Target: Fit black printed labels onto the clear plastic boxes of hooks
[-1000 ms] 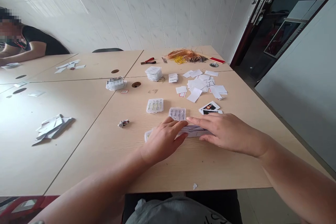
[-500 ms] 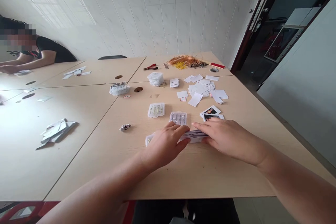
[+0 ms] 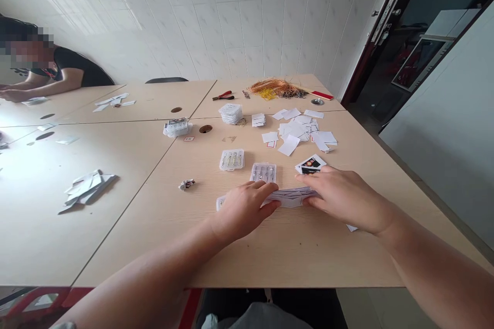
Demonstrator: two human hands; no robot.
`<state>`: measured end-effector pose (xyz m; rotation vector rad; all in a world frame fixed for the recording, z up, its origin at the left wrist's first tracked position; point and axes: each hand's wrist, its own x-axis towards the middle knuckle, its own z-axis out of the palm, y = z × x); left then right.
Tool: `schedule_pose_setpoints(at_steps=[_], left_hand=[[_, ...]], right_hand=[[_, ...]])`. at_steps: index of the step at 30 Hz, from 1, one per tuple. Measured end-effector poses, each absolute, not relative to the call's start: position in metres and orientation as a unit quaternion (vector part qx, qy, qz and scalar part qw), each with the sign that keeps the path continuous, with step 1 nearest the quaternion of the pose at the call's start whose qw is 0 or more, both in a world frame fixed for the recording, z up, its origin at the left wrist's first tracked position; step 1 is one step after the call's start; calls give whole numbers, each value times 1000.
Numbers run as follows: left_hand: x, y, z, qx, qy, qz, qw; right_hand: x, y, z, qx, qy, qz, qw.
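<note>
A stack of folded white paper cards (image 3: 291, 198) lies low on the table between my hands. My left hand (image 3: 247, 211) closes on its left end, thumb at the near side and fingers over the top. On the right end, my right hand (image 3: 343, 196) grips with thumb and fingers. Just behind the stack is a clear plastic case (image 3: 263, 172) with small metal pieces in rows. A similar case (image 3: 232, 159) sits farther left, and another clear case (image 3: 219, 202) is mostly covered by my left hand. Dark printed cards (image 3: 312, 163) lie beyond my right fingers.
Loose white cards (image 3: 299, 128) spread behind, near stacked cases (image 3: 230, 113) and more cases (image 3: 176, 127). Farther back are pliers (image 3: 223, 95) and an orange wire bundle (image 3: 276, 87). Crumpled wrapper (image 3: 187, 184) and paper strips (image 3: 88, 189) lie left. A person (image 3: 69, 69) sits far left.
My right hand has shifted a little right along the stack, so more of the cards shows between my hands. A small white paper corner now shows below my right wrist.
</note>
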<state>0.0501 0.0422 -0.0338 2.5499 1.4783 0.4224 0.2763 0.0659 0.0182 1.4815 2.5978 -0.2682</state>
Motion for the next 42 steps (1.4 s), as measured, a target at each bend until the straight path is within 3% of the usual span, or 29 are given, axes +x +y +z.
schedule_pose_setpoints(at_steps=[10, 21, 29, 42], left_hand=[[48, 42, -37, 842, 492, 175, 135], [48, 41, -37, 838, 516, 147, 101], [47, 40, -38, 835, 498, 170, 162], [48, 40, -41, 858, 470, 178, 103]], right_hand=[[270, 65, 4, 480, 864, -148, 29], [275, 66, 13, 484, 858, -163, 46], [275, 67, 8, 475, 853, -217, 3], [275, 66, 6, 464, 855, -230, -6]])
